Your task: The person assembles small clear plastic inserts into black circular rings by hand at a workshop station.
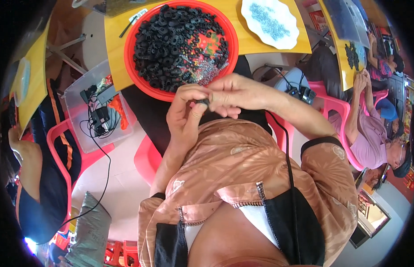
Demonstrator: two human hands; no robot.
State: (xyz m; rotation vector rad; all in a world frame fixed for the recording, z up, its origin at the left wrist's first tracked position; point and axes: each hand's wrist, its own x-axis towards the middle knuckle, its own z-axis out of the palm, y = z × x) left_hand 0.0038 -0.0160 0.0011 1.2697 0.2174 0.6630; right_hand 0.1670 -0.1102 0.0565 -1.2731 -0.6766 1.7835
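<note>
Close to my belly, just past the near rim of a red basin (234,44), my two hands meet. My left hand (184,113) pinches a small black plastic part (202,102) between thumb and fingers. Against that part, the fingers of my right hand (236,95) are pressed together; whatever they grip is too small to make out. Many similar black parts (162,49) heap up in the basin. Tiny shiny metal pieces (204,71) lie loose on its near right side. A white scalloped plate (290,41) at the far right bears small blue-grey bits (267,20).
Basin and plate stand on a yellow table (115,44). To the left, a clear plastic bin (82,133) contains black adapters and cables. A black cord (289,178) hangs down my front. Co-workers sit at other tables on both sides, on pink chairs (349,129).
</note>
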